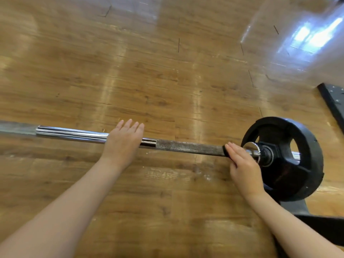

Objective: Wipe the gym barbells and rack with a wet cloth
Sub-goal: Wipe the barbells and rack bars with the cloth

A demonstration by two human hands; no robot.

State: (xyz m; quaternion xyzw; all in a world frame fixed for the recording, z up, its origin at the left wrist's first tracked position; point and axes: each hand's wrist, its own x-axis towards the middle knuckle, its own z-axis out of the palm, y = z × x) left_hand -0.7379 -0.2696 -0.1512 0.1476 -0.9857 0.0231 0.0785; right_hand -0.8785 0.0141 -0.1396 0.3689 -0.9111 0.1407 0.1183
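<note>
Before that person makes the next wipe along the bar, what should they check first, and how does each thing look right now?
1. Cloth in hand: ok. The right hand presses a dark cloth against the barbell shaft.
2. Cloth wet: cannot tell.
3. Bar steadied: ok. The left hand lies flat, fingers straight, on the shaft.
4. Wipe path free: not ok. The left hand sits on the shaft, so a long stroke leftward would meet it.
5. Weight plate seated: ok, it sits on the sleeve behind the chrome collar.
6. Rack wiped: cannot tell; only dark edges show.
</note>
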